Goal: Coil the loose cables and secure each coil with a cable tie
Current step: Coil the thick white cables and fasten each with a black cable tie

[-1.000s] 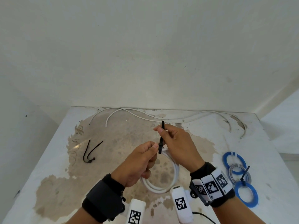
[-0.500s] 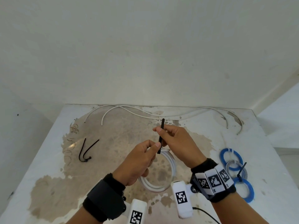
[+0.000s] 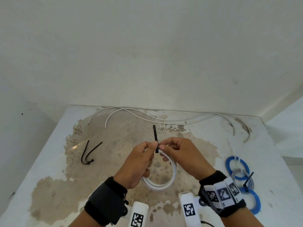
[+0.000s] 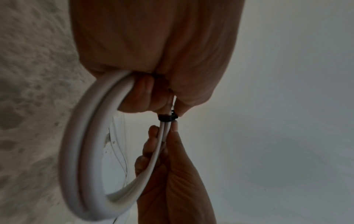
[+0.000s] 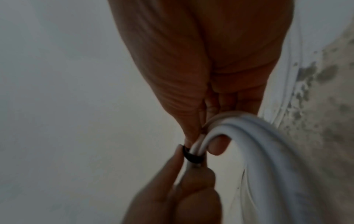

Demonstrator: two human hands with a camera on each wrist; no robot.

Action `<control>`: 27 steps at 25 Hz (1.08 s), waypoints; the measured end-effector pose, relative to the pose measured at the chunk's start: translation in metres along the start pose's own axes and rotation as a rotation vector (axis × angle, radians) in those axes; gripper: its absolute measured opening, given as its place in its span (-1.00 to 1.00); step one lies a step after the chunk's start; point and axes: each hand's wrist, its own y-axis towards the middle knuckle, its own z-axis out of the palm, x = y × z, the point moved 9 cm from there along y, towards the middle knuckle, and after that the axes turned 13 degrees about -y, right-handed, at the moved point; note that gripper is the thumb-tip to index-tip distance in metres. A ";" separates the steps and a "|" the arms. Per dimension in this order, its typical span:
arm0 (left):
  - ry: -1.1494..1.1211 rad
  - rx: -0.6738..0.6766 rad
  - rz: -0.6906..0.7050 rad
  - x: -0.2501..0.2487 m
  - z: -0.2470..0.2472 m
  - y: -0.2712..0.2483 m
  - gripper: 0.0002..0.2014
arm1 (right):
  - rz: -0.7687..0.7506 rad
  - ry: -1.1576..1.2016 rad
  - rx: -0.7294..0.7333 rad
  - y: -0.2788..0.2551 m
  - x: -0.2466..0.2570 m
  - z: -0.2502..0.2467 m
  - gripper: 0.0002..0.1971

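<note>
- Head view: left hand [image 3: 137, 163] and right hand [image 3: 182, 158] both pinch the white cable coil [image 3: 161, 182] above the stained table [image 3: 49, 185].
- Black cable tie [image 3: 155, 140] encircles the coil between the fingertips; its tail points upward.
- Wrist views are dim; the tie appears snug.
- Loose white cables [image 3: 164, 118] lie along the far edge.

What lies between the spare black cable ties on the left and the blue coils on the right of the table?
In the head view, between the spare ties and blue coils are both hands, left and right, holding the white coil with its black tie.
</note>
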 end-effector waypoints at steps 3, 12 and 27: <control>0.003 -0.020 0.017 -0.001 -0.003 0.002 -0.77 | -0.072 -0.121 -0.088 -0.004 0.007 -0.003 -0.80; 0.042 -0.020 0.049 -0.001 -0.001 0.004 -0.80 | -0.020 -0.041 0.000 -0.003 -0.003 -0.004 -0.85; 0.004 0.065 -0.078 -0.008 -0.013 0.002 -0.65 | 0.007 0.092 -0.073 -0.011 -0.013 0.003 -0.83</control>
